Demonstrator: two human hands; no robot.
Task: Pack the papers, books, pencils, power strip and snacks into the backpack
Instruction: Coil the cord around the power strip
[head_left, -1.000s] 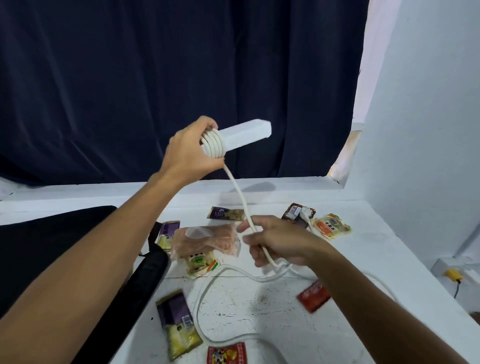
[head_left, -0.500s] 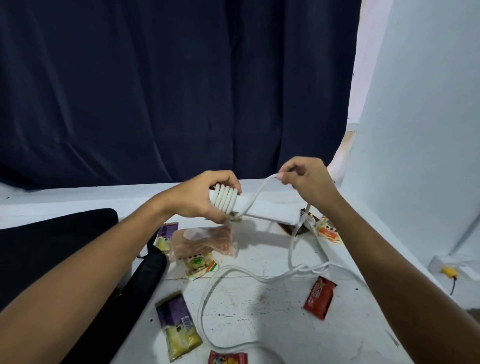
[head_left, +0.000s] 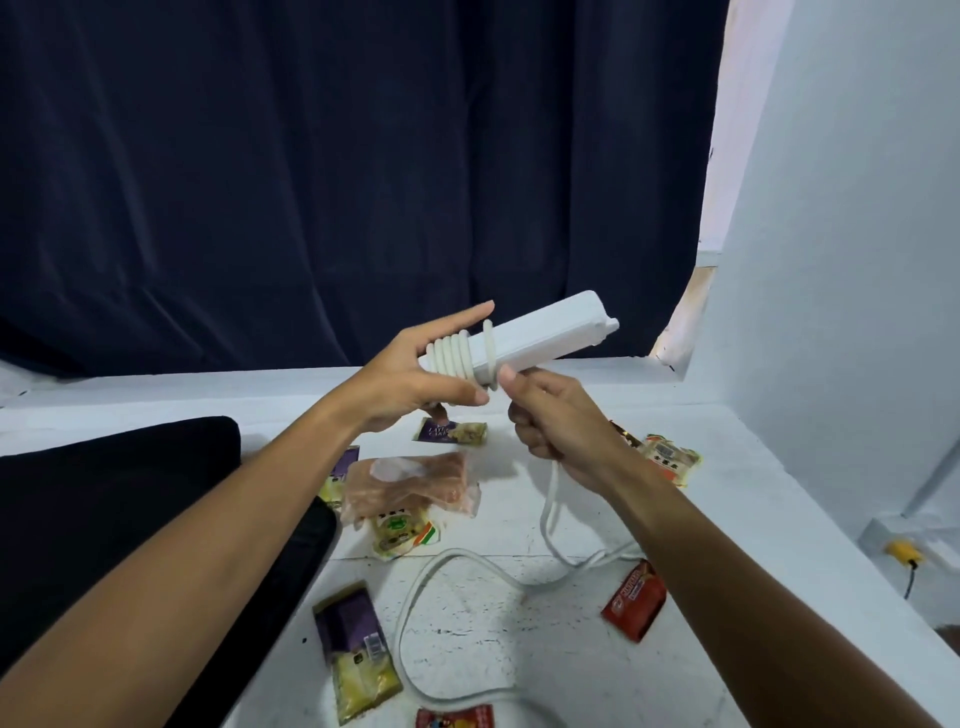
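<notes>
Gripping the wound end of the long white plastic power strip (head_left: 540, 335), my left hand (head_left: 415, 384) has its thumb under the coils and its index finger stretched straight along the far side. My right hand (head_left: 556, 421) is curled into a fist round the white round cable (head_left: 457, 558), its thumb tip touching the underside of the strip just beside the last coil. I count about five turns of cable packed side by side on the strip's near end, plus one looser turn a little further along. The strip is held in the air above the white painted desk (head_left: 727, 525), tilted so its free end points up and to the right.

From my right fist the cable hangs down to the desk, bends left in a wide loop and runs out at the lower edge of view. Flat black fabric backpack (head_left: 119, 499) lies on the desk at left, partly under my left forearm. Snacks lie scattered on the desk: a pinkish clear plastic packet (head_left: 415, 483) in the middle, a yellow and green packet (head_left: 400, 535) touching its near edge, a purple and yellow packet (head_left: 358, 649) closer to me, a small purple packet (head_left: 452, 431) below the hands, a red wrapped bar (head_left: 634, 600) under my right forearm, an orange and yellow packet (head_left: 670, 457) at right, and a red packet (head_left: 457, 717) cut off at the bottom edge. Dark blue curtain (head_left: 337, 171) hangs behind the desk.
</notes>
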